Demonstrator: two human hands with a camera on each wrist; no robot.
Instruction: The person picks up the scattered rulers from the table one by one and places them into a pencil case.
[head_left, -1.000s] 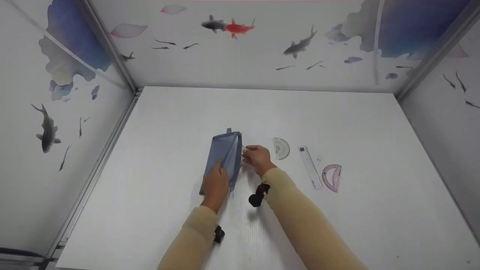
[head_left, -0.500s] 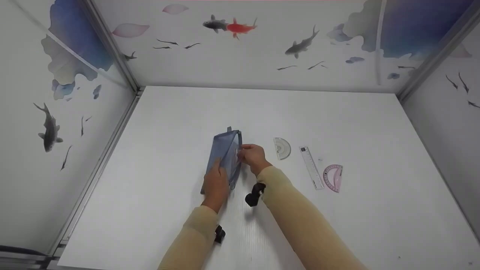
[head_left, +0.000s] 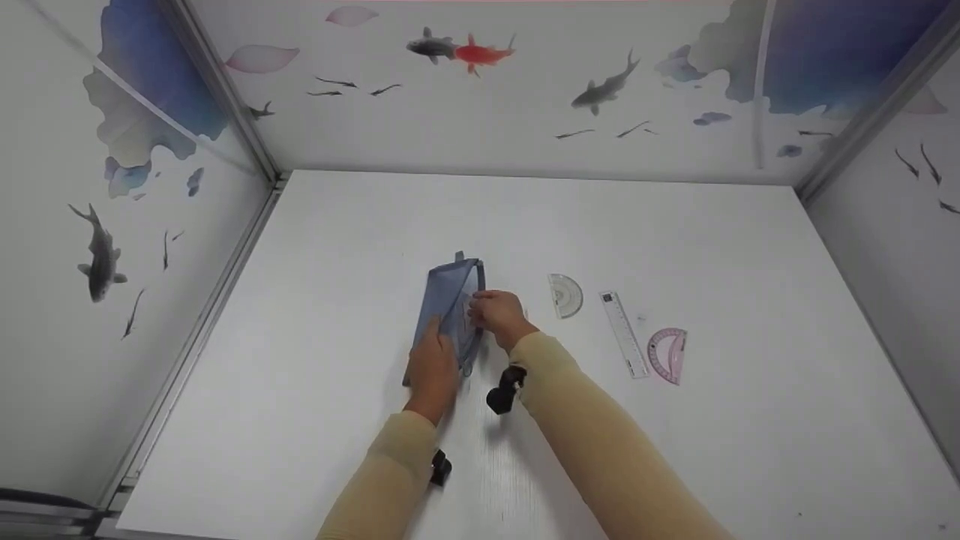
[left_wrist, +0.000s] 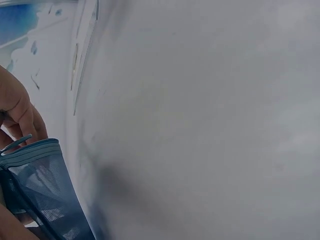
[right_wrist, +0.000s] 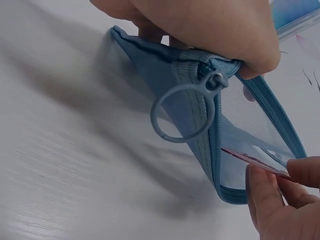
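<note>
My left hand point(head_left: 433, 371) grips a blue mesh zip pouch point(head_left: 436, 296) by its near part, thumb lying over the front. The zipped edge faces right and gapes. At that opening is my right hand point(head_left: 501, 316), pinching a thin pinkish plastic piece point(right_wrist: 250, 161) between thumb and fingers. Part of the piece reaches inside the pouch; its full shape is hidden. In the right wrist view a ring-shaped zip pull point(right_wrist: 156, 117) hangs at the pouch's near end. The left wrist view shows the pouch's mesh side point(left_wrist: 50, 185) and some fingers.
Right of the hands, a clear protractor point(head_left: 566, 295), a clear ruler point(head_left: 624, 335) and a pink protractor point(head_left: 660, 356) lie on the white table point(head_left: 360, 225). A tiny clear scrap point(head_left: 641, 319) lies near the ruler. Printed white panels enclose the back and sides.
My right hand has moved left to the pouch's opening, carrying the plastic piece partly inside. The left hand keeps its grip on the pouch, almost unmoved.
</note>
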